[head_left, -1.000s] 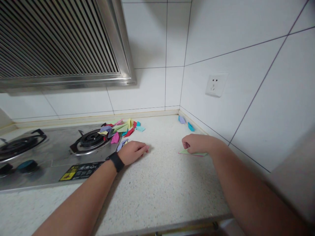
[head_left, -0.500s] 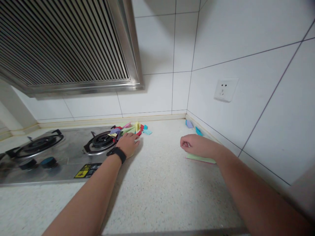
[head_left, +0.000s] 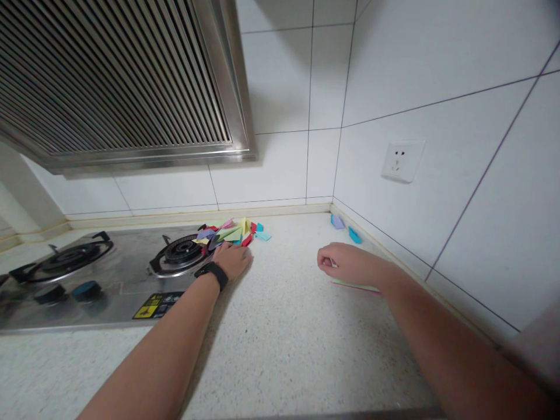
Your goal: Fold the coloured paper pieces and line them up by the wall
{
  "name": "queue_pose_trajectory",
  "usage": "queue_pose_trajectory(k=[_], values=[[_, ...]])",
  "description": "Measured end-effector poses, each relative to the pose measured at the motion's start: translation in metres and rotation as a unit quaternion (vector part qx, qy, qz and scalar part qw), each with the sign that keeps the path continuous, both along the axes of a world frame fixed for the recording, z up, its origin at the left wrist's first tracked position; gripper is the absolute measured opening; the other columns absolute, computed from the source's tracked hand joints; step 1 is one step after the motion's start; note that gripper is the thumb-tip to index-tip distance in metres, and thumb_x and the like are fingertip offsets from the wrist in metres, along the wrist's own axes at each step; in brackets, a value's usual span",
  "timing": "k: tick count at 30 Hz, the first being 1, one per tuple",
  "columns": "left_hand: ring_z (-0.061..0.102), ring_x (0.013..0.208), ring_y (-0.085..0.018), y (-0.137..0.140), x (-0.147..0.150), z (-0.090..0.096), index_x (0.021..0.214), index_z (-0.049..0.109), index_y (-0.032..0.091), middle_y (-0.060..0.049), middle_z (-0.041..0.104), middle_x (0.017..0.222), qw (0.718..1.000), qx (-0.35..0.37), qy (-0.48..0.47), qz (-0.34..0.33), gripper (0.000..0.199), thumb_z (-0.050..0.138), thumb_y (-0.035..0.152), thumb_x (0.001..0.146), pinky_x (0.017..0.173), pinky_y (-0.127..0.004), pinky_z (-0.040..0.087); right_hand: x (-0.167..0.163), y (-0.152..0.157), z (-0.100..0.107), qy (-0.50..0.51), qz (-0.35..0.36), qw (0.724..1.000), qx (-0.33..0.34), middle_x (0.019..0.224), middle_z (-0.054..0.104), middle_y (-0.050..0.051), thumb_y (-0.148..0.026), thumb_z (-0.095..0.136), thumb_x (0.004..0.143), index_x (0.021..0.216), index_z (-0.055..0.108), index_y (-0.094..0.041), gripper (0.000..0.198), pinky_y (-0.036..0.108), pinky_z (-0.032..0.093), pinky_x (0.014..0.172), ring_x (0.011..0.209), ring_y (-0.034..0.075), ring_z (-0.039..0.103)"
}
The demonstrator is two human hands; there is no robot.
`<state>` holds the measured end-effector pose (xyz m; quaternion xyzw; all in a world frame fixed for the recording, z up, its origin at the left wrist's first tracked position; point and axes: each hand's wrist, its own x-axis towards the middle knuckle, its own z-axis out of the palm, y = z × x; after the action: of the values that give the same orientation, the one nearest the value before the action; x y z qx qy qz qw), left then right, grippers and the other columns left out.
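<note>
My left hand (head_left: 233,260), with a black watch on the wrist, lies palm down at the near edge of a pile of folded coloured paper pieces (head_left: 231,233). Its fingers reach out against the pile, and the fingertips are partly hidden. Curled closed, my right hand (head_left: 345,260) hovers over or rests on a thin stack of green and pink paper (head_left: 356,286), mostly covered by the hand. What its fingers hold, if anything, I cannot make out. Beyond it lie a purple folded paper (head_left: 336,221) and a blue folded paper (head_left: 354,235).
A gas stove (head_left: 118,291) with black burners and knobs is set in the speckled countertop (head_left: 280,350) at left. A range hood (head_left: 144,157) hangs above it. White tiled walls meet in the corner, with a socket (head_left: 403,160) on the right wall.
My left hand has shifted slightly right and down, its thumb drawn in closer. My right hand has moved a little left and now covers more of the paper stack.
</note>
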<state>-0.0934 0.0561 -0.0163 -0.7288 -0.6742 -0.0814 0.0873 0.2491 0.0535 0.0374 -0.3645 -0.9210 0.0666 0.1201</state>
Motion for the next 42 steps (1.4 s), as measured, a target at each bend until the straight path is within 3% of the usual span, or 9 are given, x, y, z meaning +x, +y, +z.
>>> queue_pose_trajectory(k=[8,13,17,24,28,36,42], values=[[0.059,0.104,-0.025,-0.008,0.004,0.010,0.106,0.070,0.020,-0.011,0.070,0.105,0.998,0.005,-0.025,-0.054,0.031,0.047,0.033,0.090,0.094,-0.037,0.038,-0.001,0.003,-0.009,0.016,0.017,1.000,0.002,0.075,0.066,0.003,-0.018,0.052,0.081,0.076,0.064,-0.021,0.013,0.028,0.035,0.063,0.069,0.016,0.056],[0.060,0.100,-0.023,-0.009,0.004,0.010,0.103,0.071,0.023,-0.008,0.071,0.100,0.996,0.042,-0.026,-0.072,0.025,0.052,0.023,0.086,0.090,-0.035,0.040,-0.002,0.004,-0.013,0.023,0.024,0.999,-0.002,0.074,0.066,0.003,-0.017,0.053,0.080,0.076,0.064,-0.021,0.012,0.028,0.036,0.064,0.068,0.016,0.056],[0.060,0.098,-0.025,-0.007,0.003,0.008,0.107,0.069,0.024,-0.009,0.070,0.099,0.997,0.063,-0.007,-0.052,0.027,0.057,0.024,0.083,0.087,-0.036,0.041,-0.003,0.004,-0.014,0.021,0.023,0.999,0.000,0.072,0.065,0.003,-0.018,0.053,0.080,0.075,0.064,-0.021,0.013,0.028,0.035,0.063,0.067,0.016,0.055],[0.061,0.095,-0.027,-0.005,0.002,0.009,0.107,0.072,0.026,-0.011,0.071,0.094,0.999,0.032,0.023,-0.028,0.027,0.055,0.029,0.086,0.083,-0.036,0.042,-0.004,0.002,-0.012,0.019,0.019,1.000,-0.012,0.072,0.065,0.002,-0.018,0.052,0.080,0.074,0.063,-0.021,0.012,0.027,0.034,0.061,0.066,0.015,0.054],[0.061,0.095,-0.026,-0.007,0.005,0.011,0.105,0.073,0.027,-0.010,0.072,0.094,0.998,0.043,0.012,-0.043,0.026,0.055,0.029,0.086,0.084,-0.036,0.042,-0.004,0.001,-0.011,0.010,0.012,1.000,-0.022,0.073,0.065,0.003,-0.019,0.052,0.081,0.076,0.063,-0.021,0.013,0.027,0.034,0.063,0.067,0.015,0.055],[0.062,0.093,-0.022,-0.016,0.025,0.012,0.106,0.072,0.025,-0.004,0.073,0.097,0.978,0.087,-0.115,-0.151,0.027,0.051,0.030,0.090,0.084,-0.032,0.044,-0.009,0.002,-0.011,0.025,0.014,1.000,-0.011,0.078,0.065,0.003,-0.020,0.053,0.083,0.086,0.065,-0.021,0.012,0.026,0.037,0.064,0.071,0.015,0.055],[0.061,0.087,-0.018,-0.032,0.050,0.015,0.100,0.072,0.023,-0.003,0.072,0.092,0.940,0.061,-0.254,-0.219,0.023,0.053,0.026,0.088,0.078,-0.029,0.046,-0.021,-0.003,-0.018,0.110,0.007,0.992,0.052,0.104,0.064,0.006,-0.021,0.061,0.081,0.112,0.059,-0.021,0.031,0.028,0.041,0.076,0.089,0.017,0.059]])
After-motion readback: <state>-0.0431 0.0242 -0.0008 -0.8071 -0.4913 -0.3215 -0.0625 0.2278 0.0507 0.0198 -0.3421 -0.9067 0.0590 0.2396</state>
